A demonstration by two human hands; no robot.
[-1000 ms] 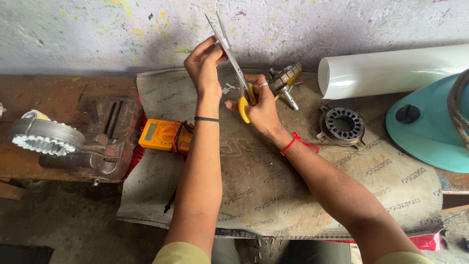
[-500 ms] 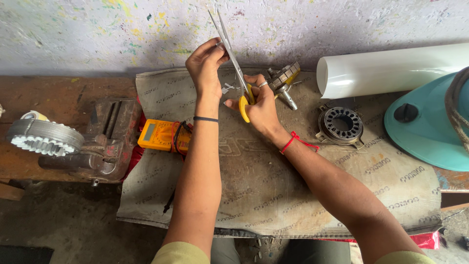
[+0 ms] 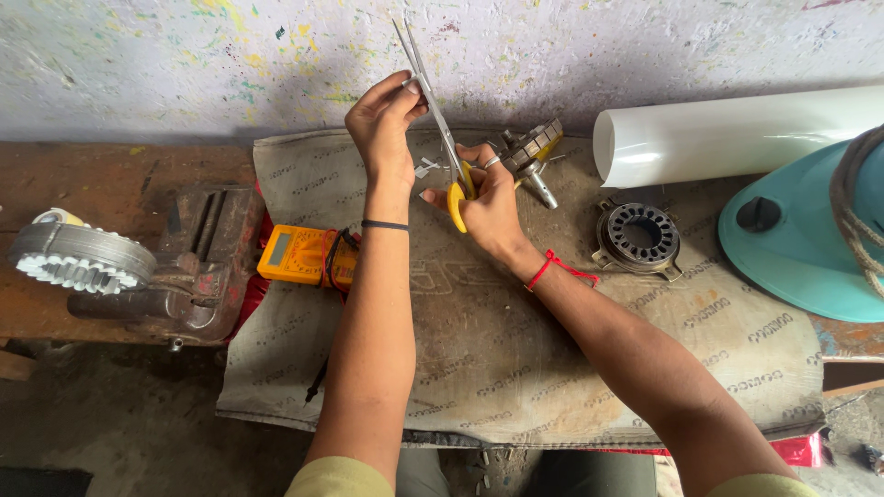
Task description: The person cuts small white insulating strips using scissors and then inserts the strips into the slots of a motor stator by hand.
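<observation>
I see the woven sack mat [image 3: 516, 368] draped over the workbench's near edge, my arms crossing it. Left of it, a yellow multimeter [image 3: 296, 256], then a rusty vise [image 3: 193, 276] with a toothed ring [image 3: 78, 258] at the left end. My right hand [image 3: 488, 204] is clenched on yellow-handled scissors [image 3: 440, 124], blades up. My left hand [image 3: 382, 124] pinches a small pale strip [image 3: 412, 84] (hard to make out) at the blades, above the mat's far edge. A stator core [image 3: 637, 237] and white roll [image 3: 737, 133] lie right.

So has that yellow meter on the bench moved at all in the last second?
No. The yellow meter lies in the same spot beside the vise on the sack mat.
</observation>
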